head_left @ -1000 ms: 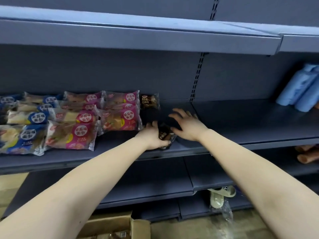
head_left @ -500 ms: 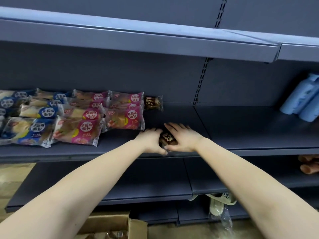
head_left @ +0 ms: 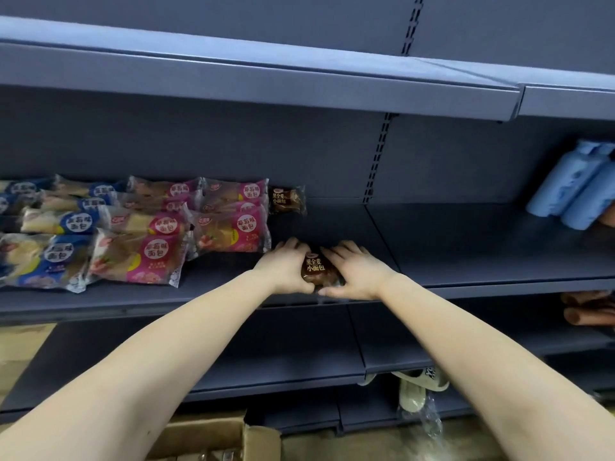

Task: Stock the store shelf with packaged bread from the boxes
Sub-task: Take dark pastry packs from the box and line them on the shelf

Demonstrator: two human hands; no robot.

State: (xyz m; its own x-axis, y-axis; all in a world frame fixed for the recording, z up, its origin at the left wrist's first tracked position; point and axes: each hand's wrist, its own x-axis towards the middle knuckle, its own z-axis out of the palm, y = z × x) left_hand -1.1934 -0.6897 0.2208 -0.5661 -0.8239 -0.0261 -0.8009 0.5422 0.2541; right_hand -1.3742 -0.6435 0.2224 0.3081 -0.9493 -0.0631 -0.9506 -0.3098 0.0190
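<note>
A small dark brown bread pack (head_left: 316, 268) lies near the front edge of the grey middle shelf (head_left: 482, 261). My left hand (head_left: 289, 267) grips its left side and my right hand (head_left: 357, 271) grips its right side. Another brown pack (head_left: 287, 200) stands at the back of the same shelf. To the left lie rows of pink-labelled bread packs (head_left: 229, 232) and blue-labelled bread packs (head_left: 43, 261). An open cardboard box (head_left: 213, 440) sits on the floor below my arms.
Blue rolls (head_left: 575, 188) lie at the right end of the shelf. The shelf above (head_left: 266, 81) overhangs close over my hands. Lower shelves hold brown rolls (head_left: 589, 311) at right. A slipper (head_left: 414, 389) and plastic wrap lie on the floor.
My right hand drew back from the shelf's rear to the brown pack, and both hands now close on its sides. The pack has turned label-up.
</note>
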